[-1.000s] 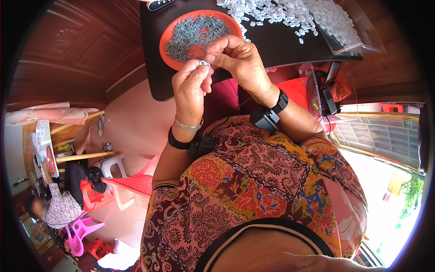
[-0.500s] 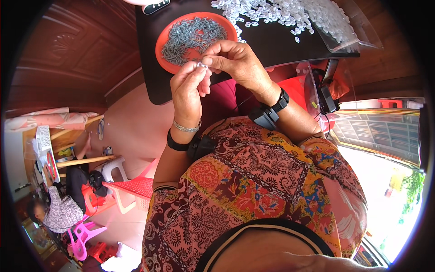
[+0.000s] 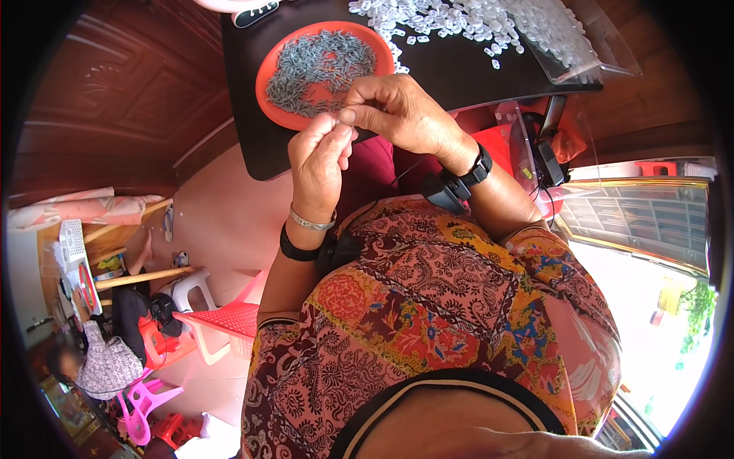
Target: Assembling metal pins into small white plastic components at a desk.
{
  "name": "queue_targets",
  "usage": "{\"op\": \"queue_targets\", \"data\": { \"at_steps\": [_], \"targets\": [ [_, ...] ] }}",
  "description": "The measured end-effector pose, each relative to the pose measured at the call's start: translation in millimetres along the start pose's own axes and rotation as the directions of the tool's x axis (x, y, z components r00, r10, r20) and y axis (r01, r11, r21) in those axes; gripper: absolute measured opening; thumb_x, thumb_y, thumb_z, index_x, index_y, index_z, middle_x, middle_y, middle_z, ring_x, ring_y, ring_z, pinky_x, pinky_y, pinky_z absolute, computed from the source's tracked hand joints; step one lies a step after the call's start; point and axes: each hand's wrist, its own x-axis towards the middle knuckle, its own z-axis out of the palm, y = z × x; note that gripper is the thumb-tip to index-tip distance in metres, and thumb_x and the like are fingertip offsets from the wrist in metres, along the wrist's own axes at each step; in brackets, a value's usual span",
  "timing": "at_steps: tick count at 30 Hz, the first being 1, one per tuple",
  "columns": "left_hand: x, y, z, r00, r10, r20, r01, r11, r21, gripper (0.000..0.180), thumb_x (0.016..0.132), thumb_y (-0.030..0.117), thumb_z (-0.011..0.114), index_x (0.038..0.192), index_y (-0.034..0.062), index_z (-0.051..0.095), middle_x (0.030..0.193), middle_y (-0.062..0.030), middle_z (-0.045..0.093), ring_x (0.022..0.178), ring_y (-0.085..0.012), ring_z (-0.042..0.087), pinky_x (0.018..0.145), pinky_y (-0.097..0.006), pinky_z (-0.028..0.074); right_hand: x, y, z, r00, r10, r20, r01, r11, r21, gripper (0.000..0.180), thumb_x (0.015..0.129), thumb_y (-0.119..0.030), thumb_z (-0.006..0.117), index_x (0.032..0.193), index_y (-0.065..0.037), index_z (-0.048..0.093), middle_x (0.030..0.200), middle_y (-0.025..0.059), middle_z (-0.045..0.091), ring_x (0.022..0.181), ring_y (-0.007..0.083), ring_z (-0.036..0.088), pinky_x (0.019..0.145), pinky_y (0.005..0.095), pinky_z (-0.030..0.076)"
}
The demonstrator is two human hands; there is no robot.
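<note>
My left hand [image 3: 318, 164] is closed, thumb and fingers pinched at the near rim of an orange plate [image 3: 265, 113]. A small white plastic piece with holes showed in this pinch a moment ago; the fingers now almost wholly cover it. Fingertips of my right hand [image 3: 409, 116] press together against those of the left, and whatever they grip is too small to make out. Heaped on the plate are many small grey screws [image 3: 294, 65], right beyond both hands.
Loose white plastic pieces [image 3: 459, 27] spread over the black table [image 3: 440, 73], spilling from a clear tray [image 3: 600, 46] at the far right. A shoe [image 3: 256, 14] shows at the top edge. To the left are a red chair [image 3: 225, 315] and a seated person [image 3: 111, 356].
The white piece has gone out of sight between my fingers as the left fingers curled in and the hands closed together. The table and plate appear slightly shifted left in view.
</note>
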Motion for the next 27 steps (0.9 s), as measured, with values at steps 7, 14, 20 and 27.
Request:
{"op": "queue_targets", "data": {
  "at_steps": [7,14,20,27],
  "targets": [
    [1.5,-4.3,-2.1,0.989,-0.113,0.093,0.107,0.992,0.074,0.019,0.089,0.018,0.053,0.078,0.0023,0.058,0.064,0.0009,0.051,0.053,-0.0043,0.043,0.047,-0.018,0.031,-5.0,-4.4,-11.3,0.998,0.000,0.057,0.008,0.988,-0.153,0.016,0.086,-0.015,0.064,0.078,-0.001,0.061,0.067,0.0055,0.062,0.061,0.0116,0.058,0.055,0.0270,0.044],
    [1.7,-8.4,-8.4,0.967,-0.212,0.140,0.196,0.973,0.122,0.018,0.088,0.018,0.052,0.077,0.0041,0.057,0.064,0.0008,0.052,0.051,-0.0048,0.044,0.047,-0.018,0.031,-8.5,3.4,-16.9,0.989,-0.083,0.122,0.103,0.982,-0.161,0.015,0.084,-0.016,0.065,0.082,-0.002,0.064,0.070,0.0109,0.062,0.062,0.0231,0.060,0.057,0.0316,0.045],
    [3.9,0.3,-11.4,0.981,-0.146,0.129,0.132,0.985,0.109,0.021,0.088,0.019,0.049,0.072,0.0052,0.055,0.061,0.0003,0.052,0.049,-0.0053,0.044,0.046,-0.019,0.032,6.0,23.1,-45.5,0.987,0.039,-0.156,-0.069,0.979,-0.189,0.015,0.087,-0.017,0.064,0.091,-0.002,0.066,0.075,0.0094,0.065,0.071,0.0130,0.061,0.066,0.0277,0.048],
    [-0.1,6.0,-9.3,0.983,-0.161,0.086,0.148,0.979,0.141,0.021,0.087,0.018,0.046,0.070,0.0060,0.051,0.060,-0.0009,0.050,0.050,-0.0064,0.042,0.047,-0.020,0.030,72.7,87.7,-93.8,0.986,-0.017,-0.168,-0.113,0.672,-0.732,0.023,0.081,-0.025,0.060,0.096,-0.011,0.068,0.089,0.0125,0.067,0.084,0.0305,0.064,0.074,0.0403,0.051]
  ]
}}
